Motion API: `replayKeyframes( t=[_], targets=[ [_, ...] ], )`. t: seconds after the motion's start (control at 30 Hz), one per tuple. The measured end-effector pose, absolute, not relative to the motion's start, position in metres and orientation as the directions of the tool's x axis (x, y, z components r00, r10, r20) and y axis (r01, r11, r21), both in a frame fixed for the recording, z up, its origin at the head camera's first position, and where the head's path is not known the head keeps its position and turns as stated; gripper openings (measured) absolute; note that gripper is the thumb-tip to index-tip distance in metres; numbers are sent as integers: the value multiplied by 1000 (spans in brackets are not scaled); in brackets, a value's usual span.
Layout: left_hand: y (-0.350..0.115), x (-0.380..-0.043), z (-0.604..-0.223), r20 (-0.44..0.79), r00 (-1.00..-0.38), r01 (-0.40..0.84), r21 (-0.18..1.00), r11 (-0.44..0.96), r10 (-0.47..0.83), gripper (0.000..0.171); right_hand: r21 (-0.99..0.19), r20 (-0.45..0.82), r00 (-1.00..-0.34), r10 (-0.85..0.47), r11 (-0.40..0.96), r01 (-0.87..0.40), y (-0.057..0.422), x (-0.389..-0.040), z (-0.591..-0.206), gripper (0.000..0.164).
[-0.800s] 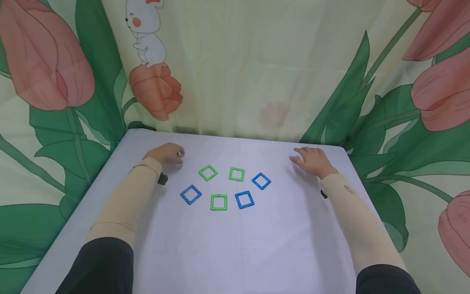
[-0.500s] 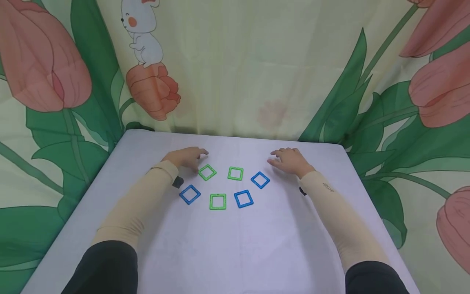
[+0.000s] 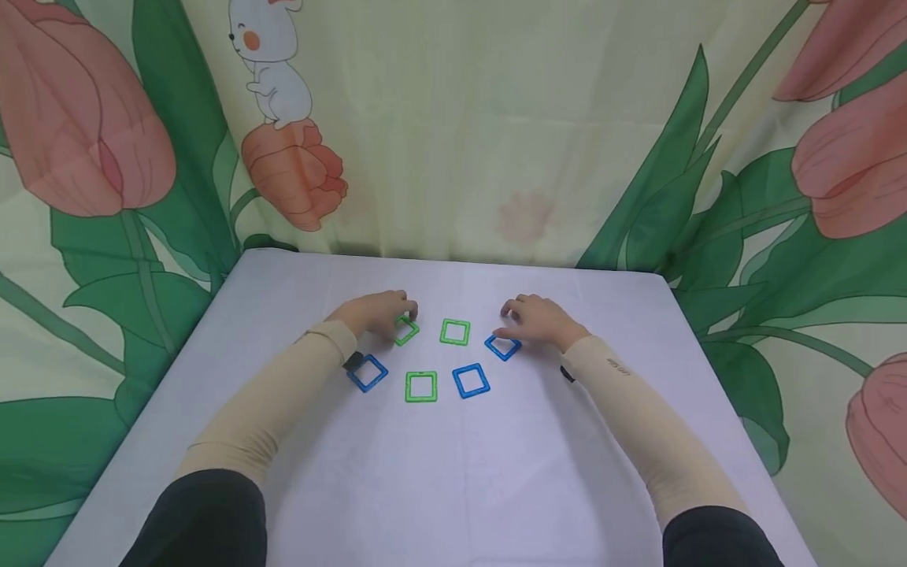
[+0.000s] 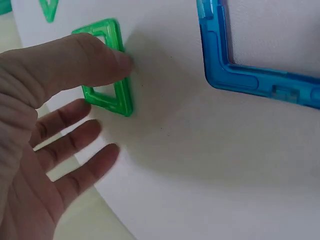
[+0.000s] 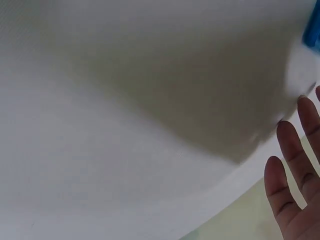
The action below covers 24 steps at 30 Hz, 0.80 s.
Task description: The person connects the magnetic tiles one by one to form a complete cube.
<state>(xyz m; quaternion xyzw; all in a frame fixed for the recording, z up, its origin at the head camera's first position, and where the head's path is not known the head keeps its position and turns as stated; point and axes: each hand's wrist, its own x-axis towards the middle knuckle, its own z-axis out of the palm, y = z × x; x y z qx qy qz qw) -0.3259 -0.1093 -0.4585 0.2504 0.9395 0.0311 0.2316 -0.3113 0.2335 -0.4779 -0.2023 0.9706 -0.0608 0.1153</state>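
Observation:
My left hand point(image 3: 379, 311) reaches over the back-left green magnetic building tile point(image 3: 409, 337), a square open frame. In the left wrist view the thumb overlaps this green tile point(image 4: 122, 95), and the other fingers are spread loosely beside it. My right hand point(image 3: 540, 319) hovers at the back-right blue magnetic tile point(image 3: 513, 353), covering its upper part in the head view. Its fingers are relaxed, with only a corner of a blue tile point(image 5: 312, 35) showing in the right wrist view. Between the hands lies another green tile point(image 3: 443, 331).
Nearer the person lie a blue tile point(image 3: 377, 382) by the left wrist, a green tile point(image 3: 421, 398) and a blue tile point(image 3: 476, 394). All rest flat on a white-covered table point(image 3: 453, 480). A flower-printed curtain point(image 3: 453, 142) hangs behind the far edge.
Both hands have moved inward from the table's sides. The left has come over the back-left green tile, the right to the back-right blue one. The tiles have stayed in place.

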Motion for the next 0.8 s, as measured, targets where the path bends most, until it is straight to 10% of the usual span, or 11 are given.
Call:
replayKeyframes(
  t=[0.3, 0.8],
  targets=[
    [-94, -322, -461, -361, -733, 593, 78, 802, 577, 63, -140, -200, -843, -498, 867, -479, 190, -310, -480, 71],
    [-85, -324, -473, -275, -773, 362, 547, 754, 571, 66, -107, -187, -841, -507, 862, -496, 174, -309, -482, 58]
  ],
)
